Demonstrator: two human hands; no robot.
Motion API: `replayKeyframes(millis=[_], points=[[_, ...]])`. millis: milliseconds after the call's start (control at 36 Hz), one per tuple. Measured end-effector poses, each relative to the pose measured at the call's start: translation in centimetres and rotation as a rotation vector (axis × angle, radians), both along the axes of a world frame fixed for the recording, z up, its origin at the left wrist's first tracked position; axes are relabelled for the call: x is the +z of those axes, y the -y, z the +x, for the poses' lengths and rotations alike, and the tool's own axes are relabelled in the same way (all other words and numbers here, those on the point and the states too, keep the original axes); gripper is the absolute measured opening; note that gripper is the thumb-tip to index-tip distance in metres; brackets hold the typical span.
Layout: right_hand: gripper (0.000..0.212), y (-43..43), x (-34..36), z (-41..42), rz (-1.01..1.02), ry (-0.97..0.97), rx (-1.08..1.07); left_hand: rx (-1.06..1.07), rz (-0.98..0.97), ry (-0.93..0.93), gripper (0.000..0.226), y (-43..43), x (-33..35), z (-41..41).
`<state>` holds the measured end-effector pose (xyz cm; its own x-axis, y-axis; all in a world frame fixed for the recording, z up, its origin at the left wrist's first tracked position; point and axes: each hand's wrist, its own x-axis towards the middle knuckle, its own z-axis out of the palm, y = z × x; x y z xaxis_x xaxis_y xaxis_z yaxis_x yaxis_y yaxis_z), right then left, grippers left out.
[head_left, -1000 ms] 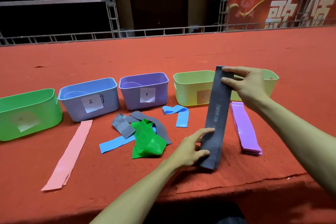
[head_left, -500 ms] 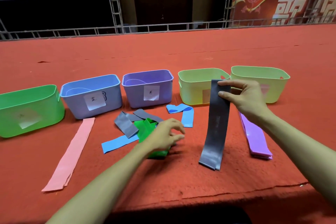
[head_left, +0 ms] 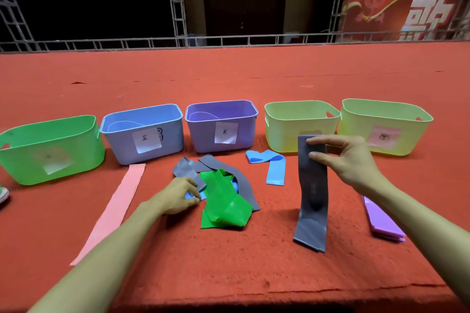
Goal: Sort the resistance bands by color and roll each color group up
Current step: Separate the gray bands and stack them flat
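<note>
Now | right hand (head_left: 348, 160) pinches upright grey band (head_left: 311, 211) | left hand (head_left: 178, 195) on band pile (head_left: 223, 206), grip unclear

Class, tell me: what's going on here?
A person is sorting flat bands in front of five plastic bins. The right hand pinches the top of a long grey resistance band, its lower end resting on the red carpet. The left hand is on the tangled pile of green, grey and blue bands; whether it has a grip yet is unclear. A pink band and stacked purple bands lie apart.
</note>
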<state>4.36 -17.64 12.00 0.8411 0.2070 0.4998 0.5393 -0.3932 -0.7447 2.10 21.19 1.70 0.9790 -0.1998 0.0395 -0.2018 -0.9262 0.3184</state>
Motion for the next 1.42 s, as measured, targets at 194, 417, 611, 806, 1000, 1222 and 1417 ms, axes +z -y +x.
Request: replayKeyframes(millis=[194,417,611,806,1000,1222,1417], points=[[0.033,0.2,0.3,-0.4,-0.003,0.004,0.01,0.025,0.004,0.047,0.023,-0.3,-0.6,0.4],[0.035,-0.2,1.0,-1.0,-0.008,0.014,0.025,0.17,-0.085,0.322,0.019,-0.6,0.2,0.1],[0.033,-0.5,2.0,-1.1,-0.011,0.03,0.07,0.301,-0.334,0.599,0.024,-1.3,4.7,0.4],[0.031,-0.9,3.5,-1.6,0.127,0.054,0.113,0.351,-0.498,0.703,0.023,-0.7,10.6,0.4],[0.024,-1.5,5.8,-1.7,0.253,0.046,0.147,0.337,-0.693,0.763,0.034,0.7,15.8,1.1],[0.026,-2.2,9.0,-2.0,0.223,0.125,0.169,0.218,-0.917,0.837,0.025,4.6,21.5,1.6],[0.027,-3.0,10.7,-2.5,0.193,0.174,0.212,0.017,-0.974,0.687,0.026,9.2,22.8,0.5]])
